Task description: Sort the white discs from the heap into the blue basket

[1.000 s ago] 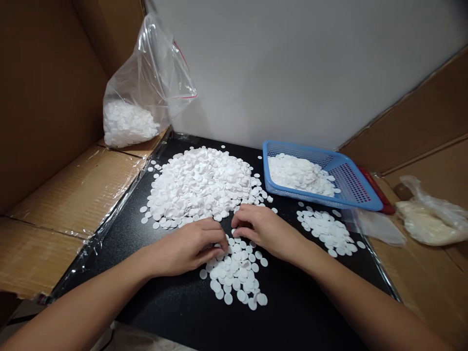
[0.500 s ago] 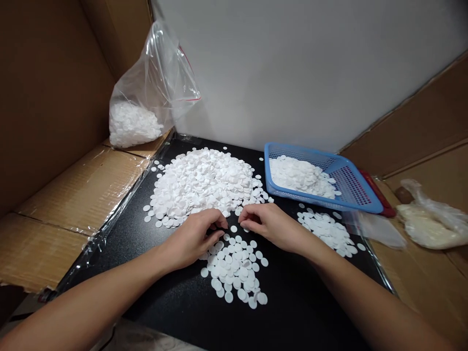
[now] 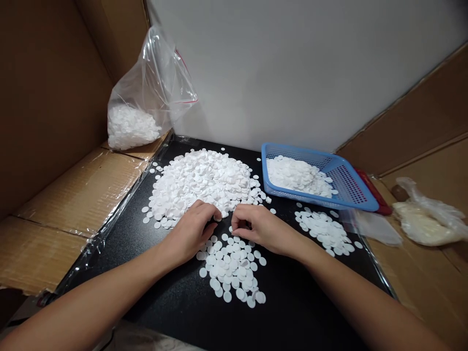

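A big heap of small white discs (image 3: 201, 183) lies on the black mat (image 3: 164, 287). My left hand (image 3: 192, 233) rests at the heap's near edge, its fingers curled down over a few discs there. My right hand (image 3: 258, 226) is just beside it, fingertips tucked under in a pinch; what they hold is hidden. The two hands almost touch. Right below them spreads a small flat patch of discs (image 3: 234, 268). Another loose patch of discs (image 3: 323, 229) lies to the right.
A blue mesh basket (image 3: 351, 187) with discs in it stands at the back right. A clear bag of discs (image 3: 141, 114) leans at the back left on cardboard (image 3: 73, 190). A crumpled plastic bag (image 3: 426, 219) lies far right.
Both hands have moved away from me, from the top of the small patch up to the near edge of the big heap. The small patch now lies uncovered.
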The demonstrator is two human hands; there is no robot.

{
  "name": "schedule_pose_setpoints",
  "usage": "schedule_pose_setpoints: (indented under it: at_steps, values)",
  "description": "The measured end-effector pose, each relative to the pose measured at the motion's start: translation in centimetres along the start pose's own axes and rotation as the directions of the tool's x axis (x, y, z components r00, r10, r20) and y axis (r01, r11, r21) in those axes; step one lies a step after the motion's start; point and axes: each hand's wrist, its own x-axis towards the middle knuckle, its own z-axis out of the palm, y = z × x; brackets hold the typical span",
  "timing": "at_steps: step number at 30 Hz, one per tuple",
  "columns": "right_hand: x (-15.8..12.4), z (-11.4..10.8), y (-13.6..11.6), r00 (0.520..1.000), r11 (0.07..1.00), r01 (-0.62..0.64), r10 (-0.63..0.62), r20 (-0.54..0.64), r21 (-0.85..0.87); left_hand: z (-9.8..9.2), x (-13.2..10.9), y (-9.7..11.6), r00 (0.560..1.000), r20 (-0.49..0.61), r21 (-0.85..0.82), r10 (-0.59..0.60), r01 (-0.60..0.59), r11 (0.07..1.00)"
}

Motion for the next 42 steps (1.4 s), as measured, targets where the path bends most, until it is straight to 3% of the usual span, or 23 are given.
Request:
schedule_pose_setpoints:
  at_steps: [3,7,14,20,23,26,30,33,38,42]
  values:
    - [-0.2,-1.0,0.1,0.992,0.991,-0.121,0.120,0.029,0.057,0.4,0.5,-0.3,0.998,0.016,0.110,0.058,-0.060,0.992]
    - [-0.4,-2.1,0.3,0.968,0.969,-0.247,0.247,0.055,0.004,0.7,0.9,-0.4,0.994,0.024,0.199,0.108,-0.110,0.974]
    - [-0.6,-2.3,0.9,0.964,0.965,-0.249,0.256,0.078,-0.085,0.0,0.6,-0.1,0.996,0.026,0.133,0.089,-0.092,0.987]
    - [-0.4,-2.9,0.9,0.940,0.939,-0.342,0.342,0.009,0.024,-0.7,0.3,0.0,0.997,0.039,0.063,0.065,-0.067,0.996]
    - [-0.4,-3.0,1.0,0.942,0.941,-0.334,0.336,-0.019,0.059,-1.0,0.3,0.0,0.997,0.034,0.021,0.072,-0.072,0.997]
    - [-0.5,-2.9,1.2,0.944,0.944,-0.330,0.330,-0.009,-0.025,-1.1,0.2,-0.1,0.997,0.039,0.008,0.067,-0.068,0.998]
    - [-0.7,-1.9,1.1,0.977,0.971,-0.205,0.210,0.025,-0.126,-1.1,0.0,-0.5,0.998,0.045,-0.014,0.045,-0.044,0.999]
    - [-0.9,-0.9,0.7,0.990,0.988,-0.129,0.133,0.052,-0.079,-1.0,-0.1,-0.9,0.999,0.032,-0.056,0.027,-0.025,0.998]
    - [-1.4,0.1,0.0,0.980,0.985,-0.148,0.136,0.143,0.084,-1.3,-0.1,-0.7,1.000,0.031,-0.132,0.005,-0.001,0.991]
    - [-1.6,0.0,-0.8,0.966,0.971,-0.187,0.153,0.209,0.152,-1.6,0.1,0.0,0.998,0.035,-0.301,-0.060,0.068,0.951]
